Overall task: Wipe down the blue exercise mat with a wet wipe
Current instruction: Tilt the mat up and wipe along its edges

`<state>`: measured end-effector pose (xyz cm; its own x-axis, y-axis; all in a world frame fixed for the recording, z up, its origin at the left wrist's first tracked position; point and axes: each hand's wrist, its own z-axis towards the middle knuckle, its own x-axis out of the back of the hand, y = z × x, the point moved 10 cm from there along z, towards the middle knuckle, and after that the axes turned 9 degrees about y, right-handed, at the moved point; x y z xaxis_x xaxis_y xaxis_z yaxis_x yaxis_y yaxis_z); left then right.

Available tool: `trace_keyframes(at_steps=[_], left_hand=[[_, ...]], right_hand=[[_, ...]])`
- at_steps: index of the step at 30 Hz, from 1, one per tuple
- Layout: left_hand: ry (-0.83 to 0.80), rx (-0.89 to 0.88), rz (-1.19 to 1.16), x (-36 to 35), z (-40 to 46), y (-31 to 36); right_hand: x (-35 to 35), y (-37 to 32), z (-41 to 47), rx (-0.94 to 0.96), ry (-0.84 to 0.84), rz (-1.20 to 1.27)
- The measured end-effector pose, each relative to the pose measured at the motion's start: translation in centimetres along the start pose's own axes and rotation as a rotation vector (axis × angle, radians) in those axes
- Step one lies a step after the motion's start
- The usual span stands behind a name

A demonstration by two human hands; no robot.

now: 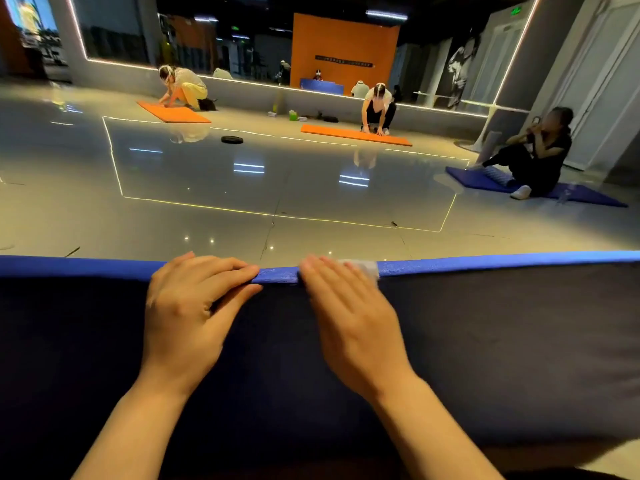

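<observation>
Left hand (188,306) flat, right hand (346,313) pressing wipe (363,266); mat (502,327) runs left-right.

The scene is seen from one head-worn camera, aimed forward and down. Both hands are viewed from close behind and above, at the frame's lower middle. Beyond the fingertips, the glossy floor (242,181) is taken in widely.
</observation>
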<state>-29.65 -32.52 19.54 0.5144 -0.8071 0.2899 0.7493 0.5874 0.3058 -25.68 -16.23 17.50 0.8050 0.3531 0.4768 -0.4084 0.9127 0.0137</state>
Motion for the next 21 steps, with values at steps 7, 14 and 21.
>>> trace_keyframes(at_steps=[7,14,21], left_hand=[[0.012,-0.041,0.014,0.6,-0.1,1.0],[0.053,-0.046,0.012,0.4,-0.2,0.9],[0.025,-0.062,0.069,-0.1,-0.2,0.0]], right_hand=[[7.8,12.1,-3.5,-0.171,0.059,-0.240],[4.8,6.8,-2.5,-0.313,0.327,-0.046],[-1.2,-2.4,1.4,-0.219,0.187,0.174]])
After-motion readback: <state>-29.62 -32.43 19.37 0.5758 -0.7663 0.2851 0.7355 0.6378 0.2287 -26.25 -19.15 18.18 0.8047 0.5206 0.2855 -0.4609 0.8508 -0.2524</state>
